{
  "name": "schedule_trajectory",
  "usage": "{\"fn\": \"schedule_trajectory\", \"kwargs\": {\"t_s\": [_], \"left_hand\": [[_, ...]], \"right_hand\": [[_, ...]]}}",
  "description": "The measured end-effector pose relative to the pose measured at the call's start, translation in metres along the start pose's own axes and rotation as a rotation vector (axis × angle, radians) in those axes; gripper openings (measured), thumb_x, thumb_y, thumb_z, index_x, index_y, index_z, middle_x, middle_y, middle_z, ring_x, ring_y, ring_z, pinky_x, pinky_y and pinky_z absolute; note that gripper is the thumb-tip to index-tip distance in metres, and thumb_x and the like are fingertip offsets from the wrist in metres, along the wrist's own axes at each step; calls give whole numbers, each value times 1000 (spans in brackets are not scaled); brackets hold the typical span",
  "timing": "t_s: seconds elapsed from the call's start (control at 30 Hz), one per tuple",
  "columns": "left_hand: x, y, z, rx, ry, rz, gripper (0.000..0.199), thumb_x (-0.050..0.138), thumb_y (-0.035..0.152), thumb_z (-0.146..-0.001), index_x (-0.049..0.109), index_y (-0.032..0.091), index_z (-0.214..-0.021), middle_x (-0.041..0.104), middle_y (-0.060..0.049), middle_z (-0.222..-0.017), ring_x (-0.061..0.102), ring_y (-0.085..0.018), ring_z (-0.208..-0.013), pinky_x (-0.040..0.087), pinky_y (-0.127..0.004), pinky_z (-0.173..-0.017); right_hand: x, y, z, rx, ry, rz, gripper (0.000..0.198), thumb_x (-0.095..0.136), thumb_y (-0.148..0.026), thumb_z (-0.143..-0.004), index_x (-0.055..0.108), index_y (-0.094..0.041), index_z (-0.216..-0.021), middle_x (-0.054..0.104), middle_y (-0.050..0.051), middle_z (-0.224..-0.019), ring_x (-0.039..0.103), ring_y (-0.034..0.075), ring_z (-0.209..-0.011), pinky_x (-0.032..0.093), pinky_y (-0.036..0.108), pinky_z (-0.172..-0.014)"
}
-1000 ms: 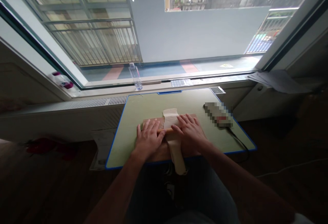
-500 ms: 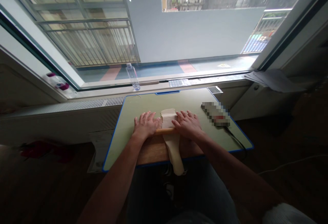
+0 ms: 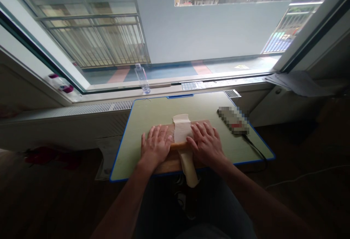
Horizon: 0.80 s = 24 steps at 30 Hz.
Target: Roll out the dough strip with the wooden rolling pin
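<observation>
We see our left hand point(image 3: 155, 145) and our right hand point(image 3: 205, 143) lying palm down side by side on a slim wooden rolling pin point(image 3: 179, 145), whose short middle stretch shows between them. The fingers of both hands are spread out flat and pointing away from us, pressing on the pin rather than curled around it, so neither hand has anything in a closed grasp. The pin lies crosswise over a long pale strip of flattened dough point(image 3: 182, 131), which runs away from us between the hands and hangs over the near edge of the tabletop towards our lap. Dough and pin rest on a brown wooden board point(image 3: 167, 166), and that sits near the front edge of the pale green tabletop with a blue rim point(image 3: 153, 111). To the right of the right hand, and apart from it, lies a blurred oblong object point(image 3: 233, 120) with a dark cable trailing off its near end. Beyond the tabletop, a clear plastic bottle point(image 3: 142, 80) stands upright on the window sill, and loose grey papers point(image 3: 298, 82) lie on the ledge at far right.
</observation>
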<state>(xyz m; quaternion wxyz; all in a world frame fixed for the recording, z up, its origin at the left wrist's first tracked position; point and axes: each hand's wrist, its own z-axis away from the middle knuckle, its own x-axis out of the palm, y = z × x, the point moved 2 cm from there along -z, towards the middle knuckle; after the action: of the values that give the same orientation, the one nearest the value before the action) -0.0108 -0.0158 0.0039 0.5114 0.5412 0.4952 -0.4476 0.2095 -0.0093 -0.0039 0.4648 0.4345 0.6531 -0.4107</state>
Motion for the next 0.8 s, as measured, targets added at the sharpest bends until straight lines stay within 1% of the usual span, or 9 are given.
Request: {"fn": "schedule_trajectory", "kwargs": {"t_s": [0.07, 0.17, 0.27, 0.37, 0.47, 0.57, 0.67, 0.73, 0.8], "left_hand": [[1, -2, -10, -1, -31, 5, 60, 36, 51, -110, 51, 30, -164, 46, -9, -174, 39, -34, -162, 27, -68, -132], [0, -6, -33, -13, -93, 26, 65, 33, 56, -109, 48, 29, -165, 41, -10, -176, 35, -34, -164, 25, -69, -132], [-1, -8, -54, -32, -130, 54, 65, 31, 56, -109, 48, 28, -165, 39, -10, -177, 34, -33, -164, 24, -69, -132], [-3, -7, -60, -42, -156, 70, 65, 30, 56, -109, 49, 29, -165, 39, -10, -177, 34, -32, -164, 24, -69, -132], [-2, -5, -45, -18, -150, 56, 66, 29, 58, -109, 48, 30, -165, 40, -9, -177, 34, -33, -164, 24, -68, -132], [-2, 0, -15, 13, -79, 11, 63, 31, 56, -110, 50, 30, -165, 43, -8, -175, 36, -33, -163, 24, -66, -133], [-1, 4, 11, 26, -33, -13, 60, 34, 53, -110, 53, 32, -163, 44, -7, -175, 36, -34, -163, 26, -67, -133], [0, 5, 15, 36, -23, -18, 60, 35, 53, -110, 53, 32, -163, 43, -6, -175, 35, -34, -163, 26, -67, -133], [0, 3, 7, 32, -23, -19, 60, 36, 53, -110, 52, 33, -164, 43, -6, -175, 35, -33, -163, 24, -66, -134]], "right_hand": [[2, 1, -11, 25, -35, -2, 64, 37, -58, -111, 51, -24, -164, 46, 9, -172, 32, 36, -161, 23, 59, -129], [4, 3, -37, 84, -134, -22, 70, 38, -63, -109, 47, -25, -168, 44, 9, -174, 30, 37, -163, 21, 59, -130], [3, 4, -61, 118, -220, -55, 77, 40, -69, -106, 42, -27, -170, 40, 8, -176, 27, 37, -164, 22, 59, -130], [2, 5, -69, 130, -250, -64, 80, 39, -72, -105, 41, -27, -171, 38, 8, -177, 25, 38, -165, 22, 60, -130], [1, 3, -54, 115, -228, -43, 78, 38, -69, -107, 43, -24, -170, 40, 9, -176, 27, 38, -164, 21, 59, -130], [-2, 1, -23, 67, -155, -10, 71, 35, -63, -110, 48, -22, -167, 44, 9, -174, 31, 36, -162, 20, 58, -130], [-4, 0, 2, 42, -114, -1, 71, 33, -63, -111, 49, -21, -166, 45, 9, -173, 30, 35, -162, 20, 56, -130], [-4, 0, 6, 37, -104, 4, 71, 33, -63, -111, 50, -21, -166, 45, 9, -173, 29, 35, -163, 19, 56, -131], [-2, 1, -2, 41, -103, 8, 70, 33, -63, -111, 50, -22, -166, 44, 9, -174, 28, 35, -163, 16, 56, -132]]}}
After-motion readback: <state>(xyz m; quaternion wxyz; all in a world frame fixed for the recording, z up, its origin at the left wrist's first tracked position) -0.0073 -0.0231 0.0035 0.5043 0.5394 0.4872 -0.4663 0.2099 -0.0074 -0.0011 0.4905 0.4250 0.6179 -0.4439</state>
